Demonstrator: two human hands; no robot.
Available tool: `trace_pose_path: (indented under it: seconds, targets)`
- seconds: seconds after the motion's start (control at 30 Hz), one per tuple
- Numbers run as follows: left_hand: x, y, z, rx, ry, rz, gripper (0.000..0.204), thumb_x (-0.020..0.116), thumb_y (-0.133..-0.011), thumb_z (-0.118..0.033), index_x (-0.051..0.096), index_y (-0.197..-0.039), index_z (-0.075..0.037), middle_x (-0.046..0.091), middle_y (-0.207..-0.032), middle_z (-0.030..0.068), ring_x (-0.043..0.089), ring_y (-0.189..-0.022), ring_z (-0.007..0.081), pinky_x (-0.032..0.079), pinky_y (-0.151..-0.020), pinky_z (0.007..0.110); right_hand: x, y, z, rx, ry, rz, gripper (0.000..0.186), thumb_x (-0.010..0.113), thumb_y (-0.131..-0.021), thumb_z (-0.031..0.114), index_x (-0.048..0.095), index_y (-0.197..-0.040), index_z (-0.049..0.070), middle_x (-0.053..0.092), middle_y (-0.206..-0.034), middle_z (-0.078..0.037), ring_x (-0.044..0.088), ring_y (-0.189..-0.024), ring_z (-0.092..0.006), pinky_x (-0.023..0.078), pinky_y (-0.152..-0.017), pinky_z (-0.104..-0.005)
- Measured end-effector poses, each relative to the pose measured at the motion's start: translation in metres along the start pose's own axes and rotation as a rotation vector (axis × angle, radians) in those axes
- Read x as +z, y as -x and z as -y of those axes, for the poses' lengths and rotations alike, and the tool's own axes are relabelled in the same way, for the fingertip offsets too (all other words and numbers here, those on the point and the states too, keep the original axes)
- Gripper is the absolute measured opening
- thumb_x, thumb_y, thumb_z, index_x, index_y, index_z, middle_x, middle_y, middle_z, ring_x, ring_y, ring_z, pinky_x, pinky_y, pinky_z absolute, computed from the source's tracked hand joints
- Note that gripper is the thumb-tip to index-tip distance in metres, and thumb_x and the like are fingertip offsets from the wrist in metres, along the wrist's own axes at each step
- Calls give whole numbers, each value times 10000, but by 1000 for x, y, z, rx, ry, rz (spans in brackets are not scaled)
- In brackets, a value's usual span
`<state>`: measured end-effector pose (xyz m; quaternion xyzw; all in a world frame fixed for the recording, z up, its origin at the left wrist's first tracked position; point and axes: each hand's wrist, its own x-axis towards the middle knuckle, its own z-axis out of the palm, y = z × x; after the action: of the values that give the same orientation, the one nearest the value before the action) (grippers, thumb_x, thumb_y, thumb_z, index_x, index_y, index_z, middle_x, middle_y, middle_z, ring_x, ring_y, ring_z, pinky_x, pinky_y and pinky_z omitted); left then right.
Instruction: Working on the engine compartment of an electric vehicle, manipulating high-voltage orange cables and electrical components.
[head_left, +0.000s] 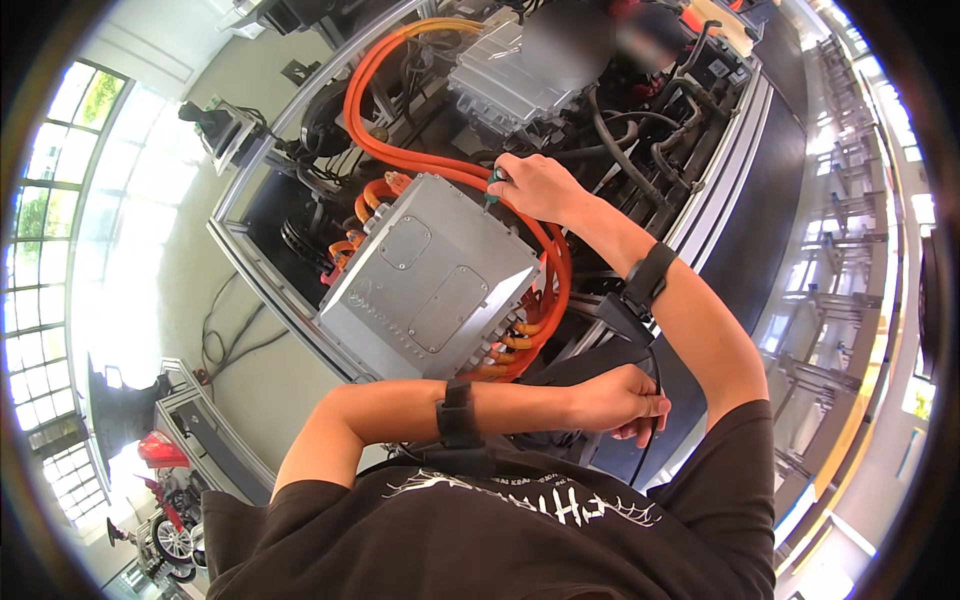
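Note:
My right hand (532, 188) grips a small green-handled tool (494, 186), held upright at the upper right corner of a silver metal housing (410, 295) with two bolted plates. Thick orange cables (365, 130) loop around that housing, and more enter connectors along its sides. Lower down, beside the housing's right, my left hand (625, 405) has its fingers closed on a thin black cable (645, 455), which hangs from the black band on my right forearm.
An aluminium frame (275, 305) surrounds the assembly, which holds a second silver unit (505, 85) and black hoses (625, 160). Cables (225, 335) lie on the floor at left. A red vehicle display (165, 455) stands lower left. Windows line the left wall.

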<state>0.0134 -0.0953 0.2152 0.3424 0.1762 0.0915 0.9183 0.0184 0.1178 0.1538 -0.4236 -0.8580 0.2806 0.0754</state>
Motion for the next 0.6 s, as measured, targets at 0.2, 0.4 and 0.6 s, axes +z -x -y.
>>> trace_pose_path:
  seconds: [0.2,0.4,0.6]
  targets:
    - [-53,10,-12,124,-469,229,303,551,-980,-275,650,-950,10,711,-839,62,635,-693,118,516,-654,263,0,-9,6,-24,40,-26,289,632,-888,282,598,-958,3,677,-857,-208,648,-872,-413,508,-771,-484]
    - [-221,62,-4,-320,-1011,-168,274,658,-865,-300,681,-922,-34,710,-824,51,662,-766,163,524,-718,320,3,-11,15,-159,201,46,179,659,-810,111,619,-955,14,679,-879,-175,649,-928,-374,521,-797,-443]
    - [-303,76,-6,362,-1145,-1086,334,674,-844,-338,622,-994,-44,689,-982,141,661,-936,293,508,-806,403,4,-5,9,-267,333,11,223,676,-758,70,636,-976,45,681,-896,-131,663,-938,-320,539,-804,-404]
